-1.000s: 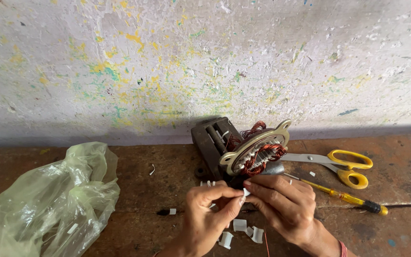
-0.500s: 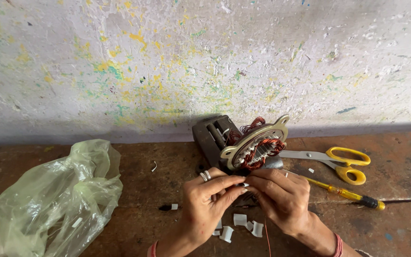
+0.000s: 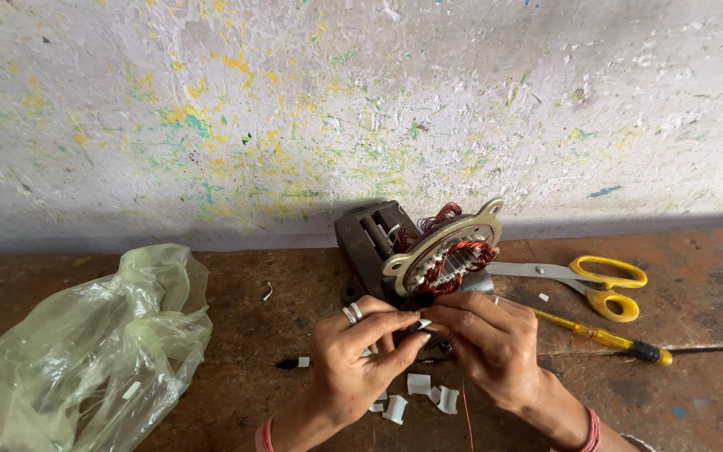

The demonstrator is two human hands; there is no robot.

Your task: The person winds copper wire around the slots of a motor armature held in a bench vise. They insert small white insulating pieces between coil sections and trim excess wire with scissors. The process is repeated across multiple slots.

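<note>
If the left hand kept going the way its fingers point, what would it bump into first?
The left hand points right, toward the right hand. Their fingertips already meet around a small white piece, so it would likely press into the right hand's fingers first. The motor stator sits just beyond, though depth is hard to judge.

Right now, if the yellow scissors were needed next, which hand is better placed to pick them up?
Probably the right hand. The scissors lie on the bench to its right, beside the yellow screwdriver, with nothing between. The left hand would have to cross over the right. Both hands pinch a small white piece at the motor stator.
</note>
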